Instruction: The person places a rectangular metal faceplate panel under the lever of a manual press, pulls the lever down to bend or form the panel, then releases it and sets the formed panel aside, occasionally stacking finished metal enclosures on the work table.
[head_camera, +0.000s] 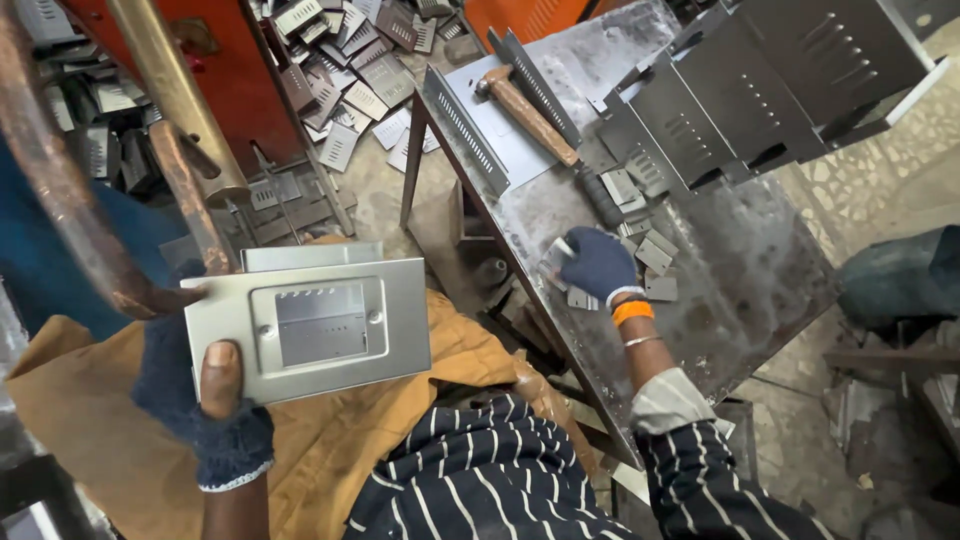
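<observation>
Head view: grey rectangular metal plate (310, 330), windowed centre.

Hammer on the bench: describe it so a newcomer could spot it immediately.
Start at the grey steel workbench on the right. Near its far end, beside a long perforated metal strip, lies the hammer. It is the only thing there with a brown wooden handle; all around it is grey sheet metal.

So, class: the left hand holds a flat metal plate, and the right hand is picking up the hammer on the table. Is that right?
Not quite. The head view shows the right hand on small metal pieces, not the hammer. The left hand does hold the flat metal plate.
</observation>
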